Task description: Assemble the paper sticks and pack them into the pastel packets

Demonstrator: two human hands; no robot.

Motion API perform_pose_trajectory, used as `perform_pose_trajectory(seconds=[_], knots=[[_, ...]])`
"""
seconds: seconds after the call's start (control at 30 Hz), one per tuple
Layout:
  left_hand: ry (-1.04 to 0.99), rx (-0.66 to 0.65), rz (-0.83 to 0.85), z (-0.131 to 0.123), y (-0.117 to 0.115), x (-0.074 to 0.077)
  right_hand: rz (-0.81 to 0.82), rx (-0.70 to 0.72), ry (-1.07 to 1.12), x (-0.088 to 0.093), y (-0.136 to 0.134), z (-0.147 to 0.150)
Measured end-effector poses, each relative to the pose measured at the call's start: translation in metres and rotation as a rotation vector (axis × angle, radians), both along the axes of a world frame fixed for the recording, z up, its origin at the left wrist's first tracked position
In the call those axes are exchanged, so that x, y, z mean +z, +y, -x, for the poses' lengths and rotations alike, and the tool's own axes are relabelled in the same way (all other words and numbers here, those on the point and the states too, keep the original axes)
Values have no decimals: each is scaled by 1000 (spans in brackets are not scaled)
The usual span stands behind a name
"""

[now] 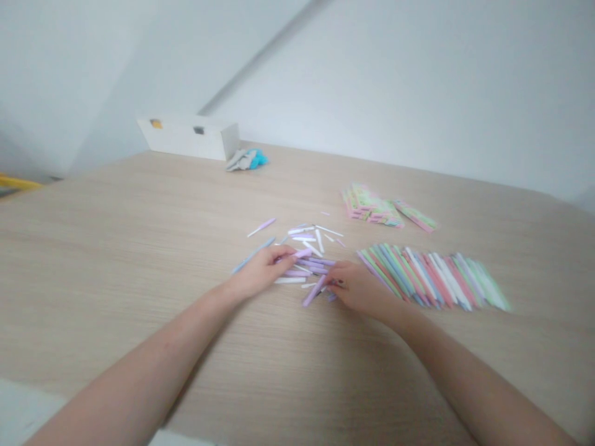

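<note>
A loose heap of slim lilac sticks (310, 265) and white sticks (304, 238) lies scattered near the middle of the table, all straight, narrow and matte. They look like paper, though blur keeps the exact material unclear. A pale blue stick (253, 255) slants out from under the heap's left side. The left hand (263, 272) is at the left edge of the heap, its fingers (287, 253) close together and curved just beside the lilac ends; whether they pinch one cannot be told. The right hand (357, 288) is at the right edge, its fingertips (335, 280) drawn narrow against a lilac stick that tilts across the table, though a firm grip cannot be made out. Just right of that hand, striped green, pink, blue and white sticks (432, 279) lie side by side in a neat slanted fan. Beyond them sit flat stacked bundles of pink and green strips (370, 207) and one separate bundle (415, 215). The table (139, 248) has a pale, fine-grained wood finish. At its far edge stand a white rectangular box (188, 136) with small square openings and a crumpled grey and turquoise bundle (246, 160).
</note>
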State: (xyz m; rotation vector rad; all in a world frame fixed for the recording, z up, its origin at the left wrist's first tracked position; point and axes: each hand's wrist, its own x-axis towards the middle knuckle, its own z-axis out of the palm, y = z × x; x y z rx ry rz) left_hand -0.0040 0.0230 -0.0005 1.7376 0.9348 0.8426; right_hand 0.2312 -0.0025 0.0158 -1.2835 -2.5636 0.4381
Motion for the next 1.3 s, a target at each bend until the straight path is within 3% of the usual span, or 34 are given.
perform_pose_trajectory(seconds=[0.67, 0.93, 1.0, 1.2, 1.3], knots=[[22, -45, -30, 0, 2, -5, 27, 197, -90, 0, 13, 2], [27, -34, -38, 0, 3, -9, -5, 220, 71, 5, 10, -9], [32, -38, -47, 0, 2, -7, -21, 168, 172, 6, 8, -10], [47, -93, -75, 0, -2, 0, 79, -215, 742, 2, -2, -4], [87, -114, -85, 0, -4, -1, 106, -326, 965, -1, -4, -4]])
